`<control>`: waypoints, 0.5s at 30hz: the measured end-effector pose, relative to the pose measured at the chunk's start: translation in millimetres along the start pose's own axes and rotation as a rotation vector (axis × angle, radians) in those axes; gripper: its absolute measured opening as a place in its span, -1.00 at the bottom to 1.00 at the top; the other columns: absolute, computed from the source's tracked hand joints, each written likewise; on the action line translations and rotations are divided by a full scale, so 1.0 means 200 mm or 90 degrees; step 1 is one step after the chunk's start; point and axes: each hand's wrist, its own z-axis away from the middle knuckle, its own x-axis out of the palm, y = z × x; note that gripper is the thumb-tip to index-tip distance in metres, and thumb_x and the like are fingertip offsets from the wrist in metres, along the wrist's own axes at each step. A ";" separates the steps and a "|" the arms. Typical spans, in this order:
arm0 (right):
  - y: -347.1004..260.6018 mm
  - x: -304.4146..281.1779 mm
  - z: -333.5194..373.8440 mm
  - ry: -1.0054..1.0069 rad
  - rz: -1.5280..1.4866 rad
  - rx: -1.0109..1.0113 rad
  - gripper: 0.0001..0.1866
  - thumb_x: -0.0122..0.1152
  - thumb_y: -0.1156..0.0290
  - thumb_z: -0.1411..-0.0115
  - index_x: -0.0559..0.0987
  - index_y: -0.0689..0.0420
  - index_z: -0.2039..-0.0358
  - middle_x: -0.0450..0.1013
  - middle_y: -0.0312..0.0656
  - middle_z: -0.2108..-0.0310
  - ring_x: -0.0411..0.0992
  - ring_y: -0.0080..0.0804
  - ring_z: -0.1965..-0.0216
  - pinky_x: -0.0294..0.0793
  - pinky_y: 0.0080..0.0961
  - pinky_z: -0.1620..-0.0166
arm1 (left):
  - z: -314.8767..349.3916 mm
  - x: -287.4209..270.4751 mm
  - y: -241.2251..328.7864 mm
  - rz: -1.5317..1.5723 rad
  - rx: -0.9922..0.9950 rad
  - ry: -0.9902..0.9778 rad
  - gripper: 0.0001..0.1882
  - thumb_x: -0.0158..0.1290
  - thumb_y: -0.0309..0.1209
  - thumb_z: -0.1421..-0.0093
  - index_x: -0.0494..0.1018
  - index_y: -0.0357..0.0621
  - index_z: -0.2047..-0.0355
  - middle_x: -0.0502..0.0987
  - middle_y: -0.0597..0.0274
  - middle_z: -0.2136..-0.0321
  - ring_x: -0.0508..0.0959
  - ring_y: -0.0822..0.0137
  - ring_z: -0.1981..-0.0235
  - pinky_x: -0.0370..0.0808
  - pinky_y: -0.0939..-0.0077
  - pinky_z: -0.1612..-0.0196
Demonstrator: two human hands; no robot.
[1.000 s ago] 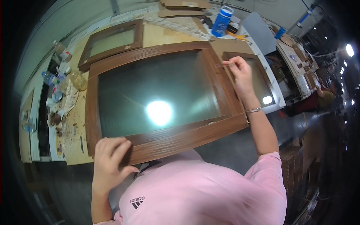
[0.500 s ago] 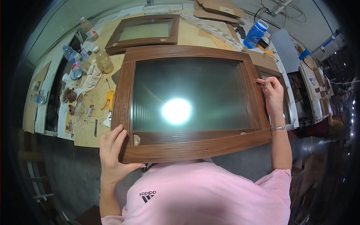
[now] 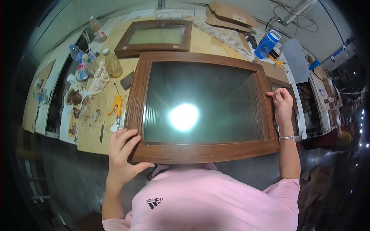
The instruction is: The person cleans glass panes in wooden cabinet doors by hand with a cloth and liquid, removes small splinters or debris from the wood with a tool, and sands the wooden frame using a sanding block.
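Observation:
I hold a large brown wooden window frame [image 3: 200,152] with a dark ribbed glass pane [image 3: 200,104] that reflects a bright lamp. My left hand [image 3: 122,154] grips the frame's near left corner, thumb under the bottom rail. My right hand [image 3: 282,103] pinches the frame's right stile near its upper part, with a bracelet on the wrist. The frame is held about level over the workbench [image 3: 94,131], in front of my pink shirt.
A second wooden glazed frame [image 3: 156,36] lies further back on the bench. Left of it are plastic bottles [image 3: 111,63], rags, a yellow tool [image 3: 116,104] and small parts. A blue canister [image 3: 266,43] and cardboard pieces [image 3: 227,13] sit at the back right.
The big frame has swung from a tilt to roughly level and shifted right in view. My left hand stayed on the near left corner; my right hand kept its grip on the right stile.

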 end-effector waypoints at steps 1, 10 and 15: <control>-0.02 0.02 0.00 -0.010 -0.010 0.004 -0.93 0.05 0.55 -0.35 0.44 0.15 0.32 0.42 -0.33 0.37 0.50 -0.52 0.16 0.33 -0.69 0.13 | -0.01 -0.01 0.00 -0.006 0.002 -0.014 -0.21 0.45 -0.05 0.33 0.52 -0.22 0.09 0.46 0.12 -0.05 0.37 -0.10 -0.07 0.31 0.00 -0.14; -0.37 0.69 -0.02 -0.298 -0.044 -0.136 -0.97 0.13 0.48 -0.26 0.48 0.13 0.32 0.46 -0.27 0.16 0.37 -0.52 -0.01 0.28 -0.55 -0.09 | -0.13 -0.08 -0.03 -0.042 -0.020 -0.034 -0.42 0.36 -0.22 0.17 0.53 -0.20 0.12 0.51 0.12 0.05 0.43 0.05 0.04 0.25 0.11 -0.11; -0.40 1.04 -0.13 -0.432 0.011 -0.012 -0.91 0.17 0.42 -0.29 0.50 0.15 0.30 0.51 -0.25 0.20 0.42 -0.45 0.02 0.35 -0.46 -0.09 | -0.20 -0.07 -0.05 -0.052 0.002 0.026 -0.54 0.32 -0.39 0.14 0.54 -0.21 0.16 0.53 0.10 0.10 0.45 0.03 0.03 0.28 0.13 -0.08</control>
